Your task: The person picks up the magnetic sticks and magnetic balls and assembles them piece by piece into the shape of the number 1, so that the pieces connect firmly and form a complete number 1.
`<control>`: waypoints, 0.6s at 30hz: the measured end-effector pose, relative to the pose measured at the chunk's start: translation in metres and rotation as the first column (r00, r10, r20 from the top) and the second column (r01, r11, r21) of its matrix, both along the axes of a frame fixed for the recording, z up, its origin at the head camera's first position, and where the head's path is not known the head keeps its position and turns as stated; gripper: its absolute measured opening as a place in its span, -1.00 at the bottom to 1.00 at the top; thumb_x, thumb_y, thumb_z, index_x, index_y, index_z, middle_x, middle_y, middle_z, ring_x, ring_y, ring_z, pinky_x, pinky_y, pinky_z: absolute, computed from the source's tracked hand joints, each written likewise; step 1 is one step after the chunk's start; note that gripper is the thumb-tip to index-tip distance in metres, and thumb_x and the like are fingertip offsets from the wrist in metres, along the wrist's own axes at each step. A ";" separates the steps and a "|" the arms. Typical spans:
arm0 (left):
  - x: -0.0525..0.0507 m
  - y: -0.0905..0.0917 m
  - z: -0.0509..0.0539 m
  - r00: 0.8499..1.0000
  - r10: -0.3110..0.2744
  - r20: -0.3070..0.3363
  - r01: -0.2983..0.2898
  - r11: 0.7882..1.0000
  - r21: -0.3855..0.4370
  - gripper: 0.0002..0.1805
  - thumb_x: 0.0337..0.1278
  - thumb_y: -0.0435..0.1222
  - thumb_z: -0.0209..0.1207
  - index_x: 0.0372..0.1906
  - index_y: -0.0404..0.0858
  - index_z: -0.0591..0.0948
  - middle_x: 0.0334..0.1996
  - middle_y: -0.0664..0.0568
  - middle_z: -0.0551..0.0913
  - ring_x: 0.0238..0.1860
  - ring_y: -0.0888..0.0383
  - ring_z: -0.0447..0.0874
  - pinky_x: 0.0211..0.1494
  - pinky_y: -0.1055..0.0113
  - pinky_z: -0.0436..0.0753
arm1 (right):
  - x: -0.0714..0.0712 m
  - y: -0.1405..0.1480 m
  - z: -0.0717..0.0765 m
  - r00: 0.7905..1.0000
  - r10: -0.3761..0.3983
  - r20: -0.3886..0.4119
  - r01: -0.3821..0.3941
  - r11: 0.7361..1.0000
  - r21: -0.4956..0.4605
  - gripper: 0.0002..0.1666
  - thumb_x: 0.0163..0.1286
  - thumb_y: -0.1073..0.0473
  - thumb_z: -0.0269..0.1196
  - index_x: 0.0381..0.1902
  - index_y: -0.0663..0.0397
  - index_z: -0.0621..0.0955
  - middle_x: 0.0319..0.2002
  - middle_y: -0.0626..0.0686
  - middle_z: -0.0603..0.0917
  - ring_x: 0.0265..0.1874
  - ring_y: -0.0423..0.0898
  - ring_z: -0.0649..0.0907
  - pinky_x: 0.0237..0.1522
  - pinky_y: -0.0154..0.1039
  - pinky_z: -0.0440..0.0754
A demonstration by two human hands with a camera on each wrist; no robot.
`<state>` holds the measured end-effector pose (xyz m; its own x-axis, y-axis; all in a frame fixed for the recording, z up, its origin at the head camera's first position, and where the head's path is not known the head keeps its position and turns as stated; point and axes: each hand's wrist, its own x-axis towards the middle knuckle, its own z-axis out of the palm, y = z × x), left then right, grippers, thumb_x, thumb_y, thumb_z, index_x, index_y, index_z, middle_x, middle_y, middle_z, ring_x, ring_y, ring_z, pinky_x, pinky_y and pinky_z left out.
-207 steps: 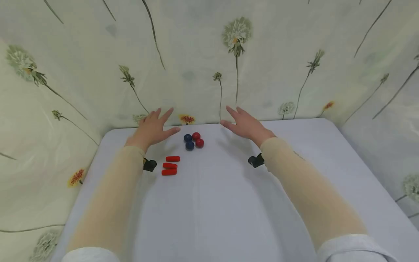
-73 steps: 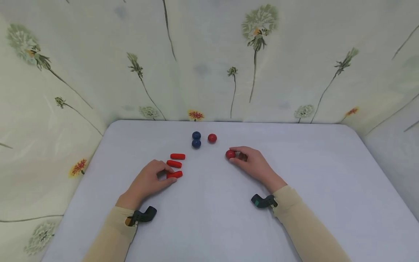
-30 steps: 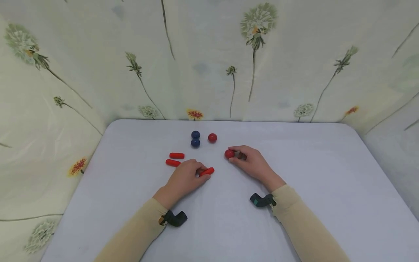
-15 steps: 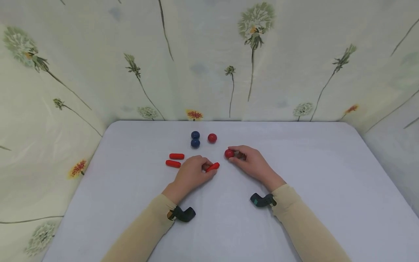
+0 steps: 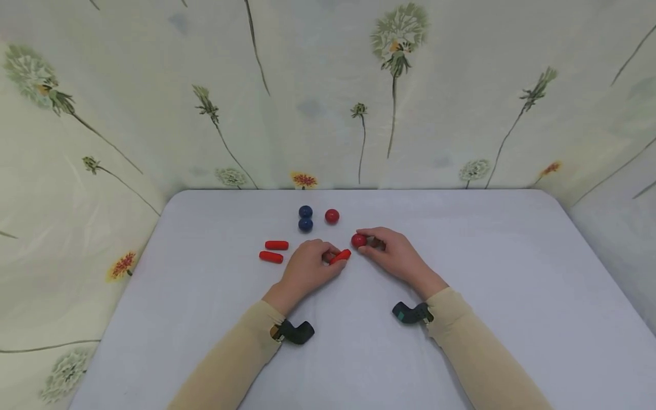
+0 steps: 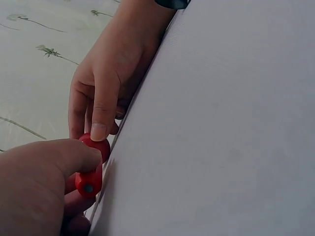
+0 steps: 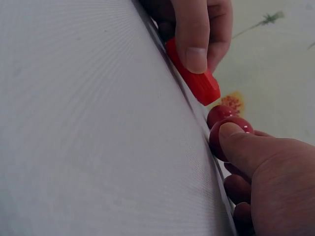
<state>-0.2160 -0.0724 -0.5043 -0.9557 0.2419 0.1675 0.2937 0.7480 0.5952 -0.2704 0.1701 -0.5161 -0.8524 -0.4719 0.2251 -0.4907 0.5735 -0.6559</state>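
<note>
My left hand (image 5: 310, 262) pinches a short red stick (image 5: 341, 257) between thumb and fingers, its free end pointing at the right hand. A greyish round spot, perhaps a hole, marks the near end of this stick (image 6: 88, 187) in the left wrist view. My right hand (image 5: 394, 253) holds a glossy red ball (image 5: 359, 241) by thumb and fingertips, low at the table. In the right wrist view a small gap parts the stick (image 7: 209, 92) from the held ball (image 7: 216, 144). The fingers behind the stick are partly hidden.
Two dark blue balls (image 5: 305, 224) touch each other near the table's far edge. Another red ball (image 5: 332, 216) sits to their right. Two more red sticks (image 5: 271, 257) lie left of my left hand. A flower-patterned cloth (image 5: 307, 114) rises behind the white table (image 5: 487, 256).
Both hands came down from above the table. The right drew one red ball rightward and stays there. The left took the nearest stick and carried it right, close to that ball.
</note>
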 end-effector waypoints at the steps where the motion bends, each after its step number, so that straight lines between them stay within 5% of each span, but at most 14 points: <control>1: -0.001 0.001 0.000 1.000 -0.004 -0.002 0.004 1.000 0.003 -0.69 0.15 0.04 0.31 -0.12 -0.04 0.74 -0.43 0.28 0.55 -0.36 0.29 0.49 -0.29 0.39 0.52 | 0.000 0.000 0.000 1.000 0.003 0.001 -0.003 1.000 0.000 -0.47 0.32 -0.15 0.34 0.22 -0.25 0.60 -0.12 -0.19 0.64 -0.23 -0.20 0.56 -0.16 -0.17 0.57; 18: -0.009 0.011 -0.001 1.000 0.019 -0.025 -0.018 0.999 0.047 -0.73 0.17 0.00 0.29 -0.15 -0.06 0.73 -0.45 0.26 0.55 -0.39 0.26 0.47 -0.34 0.36 0.51 | 0.001 -0.001 0.005 1.000 0.014 0.008 -0.014 1.000 -0.011 -0.52 0.32 -0.08 0.37 0.19 -0.25 0.62 -0.13 -0.22 0.65 -0.25 -0.23 0.57 -0.19 -0.18 0.56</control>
<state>-0.2254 -0.0613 -0.5051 -0.9552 0.2160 0.2021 0.2956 0.7250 0.6221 -0.2691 0.1691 -0.5115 -0.8476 -0.4814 0.2231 -0.4931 0.5598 -0.6659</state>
